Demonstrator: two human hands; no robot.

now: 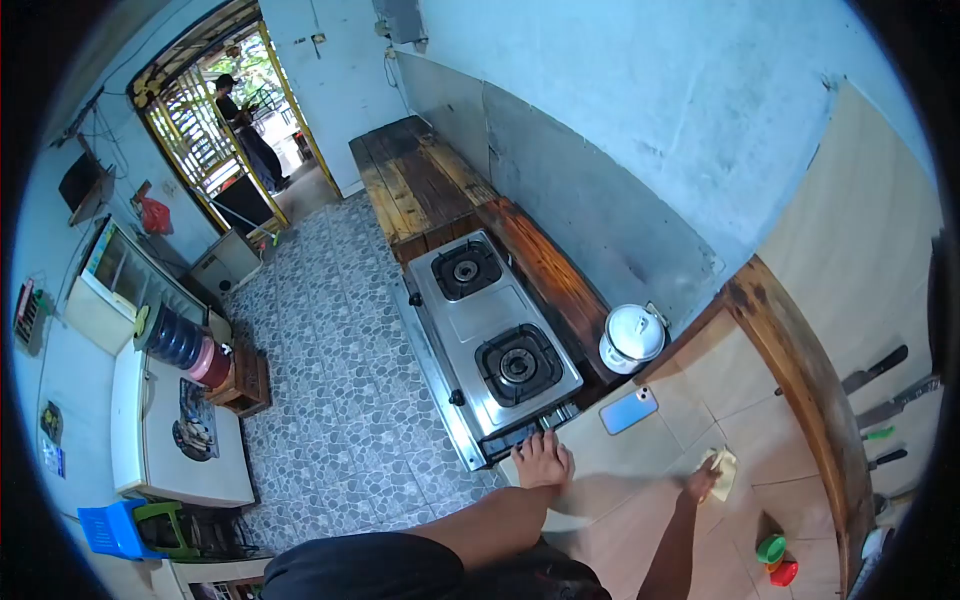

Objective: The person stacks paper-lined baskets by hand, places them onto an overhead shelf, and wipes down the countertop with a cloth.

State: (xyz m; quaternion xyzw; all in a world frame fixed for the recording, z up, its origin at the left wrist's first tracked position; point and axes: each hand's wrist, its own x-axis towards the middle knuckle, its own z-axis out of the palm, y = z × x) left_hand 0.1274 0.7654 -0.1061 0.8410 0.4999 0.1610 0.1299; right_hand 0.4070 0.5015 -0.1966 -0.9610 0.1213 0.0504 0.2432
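Observation:
My right hand (pixel 702 481) is closed on a pale yellow cloth (pixel 725 475), pressed against the tiled counter (pixel 640 500). My left hand (pixel 541 461) rests by the near end of the two-burner gas stove (pixel 465 335), fingers stretched out over the edge and holding nothing. Between the stove and the cloth lies a blue phone (pixel 629 411) on the tiles. Behind the phone stands a white lidded pot (pixel 633 338), beside the stove's near burner.
Knives (pixel 885 405) hang along the right wall beyond a wooden beam (pixel 800 390). Green and red containers (pixel 772 549) stand on the counter. A wooden bench top (pixel 415 185) extends past the stove. Across the floor is a white refrigerator (pixel 190 470); a person (pixel 250 135) stands in the doorway.

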